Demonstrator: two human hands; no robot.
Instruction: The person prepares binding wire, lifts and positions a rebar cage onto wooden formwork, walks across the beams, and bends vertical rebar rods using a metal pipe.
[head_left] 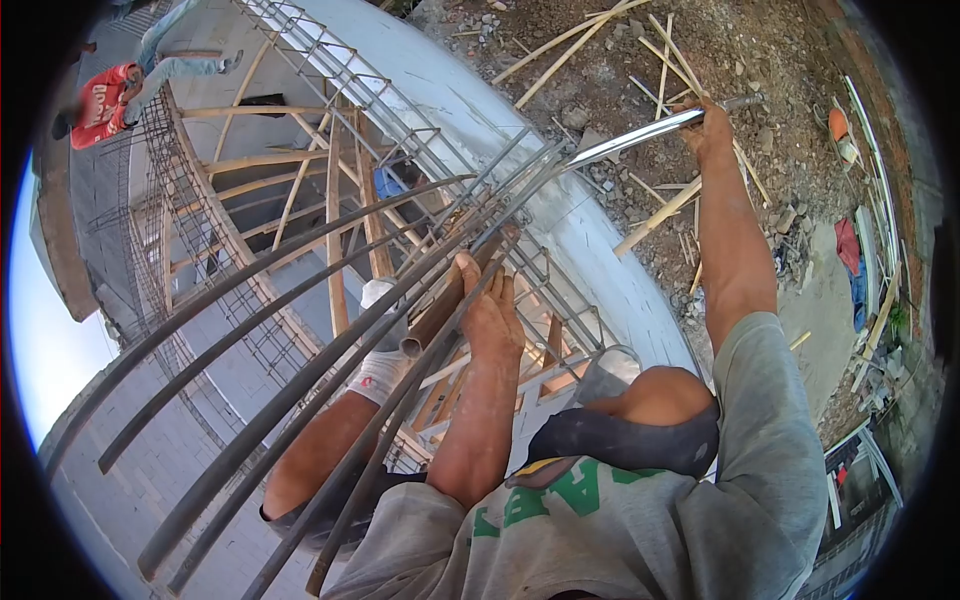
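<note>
Several long dark steel bars (pixel 300 390) run side by side from the lower left up to the centre. Among them lies a short brown pipe (pixel 437 322), its open end facing down and left. My left hand (pixel 488 315) is closed around this pipe, with the thumb near its upper part. At the upper right my right hand (pixel 708 128) grips a shiny silver bar (pixel 630 138) near its outer end. The silver bar's inner end meets the steel bars over the pale beam (pixel 590 235).
A person in a red shirt (pixel 103 105) is at the upper left. Rebar cages (pixel 340 70) and wooden poles (pixel 335 220) surround the bars. My knee (pixel 668 405) and a white sock (pixel 378 372) are close below. Rubble ground (pixel 600 90) with loose sticks lies beyond the beam.
</note>
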